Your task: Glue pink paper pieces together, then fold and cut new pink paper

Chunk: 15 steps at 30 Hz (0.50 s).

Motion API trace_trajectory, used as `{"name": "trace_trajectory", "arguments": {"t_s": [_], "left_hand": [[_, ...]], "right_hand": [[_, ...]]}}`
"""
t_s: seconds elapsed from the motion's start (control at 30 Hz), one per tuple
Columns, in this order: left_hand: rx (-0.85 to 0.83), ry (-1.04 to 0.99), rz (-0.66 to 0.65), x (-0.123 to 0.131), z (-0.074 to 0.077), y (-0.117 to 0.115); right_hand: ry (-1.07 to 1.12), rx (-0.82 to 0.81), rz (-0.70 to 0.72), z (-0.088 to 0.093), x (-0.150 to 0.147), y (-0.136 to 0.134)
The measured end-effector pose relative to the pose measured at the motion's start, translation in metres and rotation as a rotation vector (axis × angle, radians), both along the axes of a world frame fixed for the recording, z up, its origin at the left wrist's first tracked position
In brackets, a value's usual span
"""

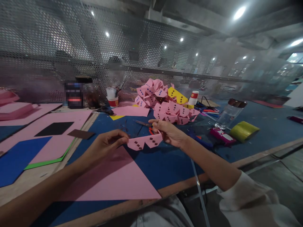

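Note:
Both hands hold one folded pink paper strip [145, 141] with small dark diamond marks, a little above the blue table [170, 164]. My left hand [106, 143] pinches its left end between thumb and fingers. My right hand [167, 130] grips the right end, fingers curled over it. Under the hands lies a large pink paper sheet [115, 179]. Behind the strip, scissors [144, 124] rest on the table.
A heap of similar folded pink and yellow pieces [165, 101] sits at the back centre. A clear jar [228, 116], a yellow roll [243, 130], pens and glue bottles lie to the right. Pink, blue, black and green sheets [42, 138] cover the left. A perforated metal screen stands behind.

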<state>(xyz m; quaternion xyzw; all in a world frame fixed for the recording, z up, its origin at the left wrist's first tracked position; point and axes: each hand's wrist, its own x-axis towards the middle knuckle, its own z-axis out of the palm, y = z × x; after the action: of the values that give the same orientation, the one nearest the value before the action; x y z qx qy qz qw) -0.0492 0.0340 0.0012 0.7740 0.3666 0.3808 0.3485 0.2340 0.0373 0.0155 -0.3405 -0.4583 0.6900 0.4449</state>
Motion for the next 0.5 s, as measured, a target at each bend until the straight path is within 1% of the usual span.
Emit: {"name": "trace_trajectory", "arguments": {"t_s": [0.1,0.2,0.33,0.5], "left_hand": [[-0.001,-0.003,0.0,-0.001,-0.001,0.0],[-0.033,-0.017,0.0,-0.001,-0.001,-0.001],[-0.081,-0.018,0.018,0.0,0.0,-0.004],[-0.069,-0.011,0.044,-0.002,0.001,-0.001]], "right_hand": [[-0.06,-0.003,-0.023,0.005,-0.001,-0.003],[-0.088,-0.013,-0.086,0.006,-0.002,-0.003],[-0.085,-0.021,-0.141,0.001,-0.001,0.001],[-0.084,-0.016,-0.14,-0.005,0.001,0.006]]}}
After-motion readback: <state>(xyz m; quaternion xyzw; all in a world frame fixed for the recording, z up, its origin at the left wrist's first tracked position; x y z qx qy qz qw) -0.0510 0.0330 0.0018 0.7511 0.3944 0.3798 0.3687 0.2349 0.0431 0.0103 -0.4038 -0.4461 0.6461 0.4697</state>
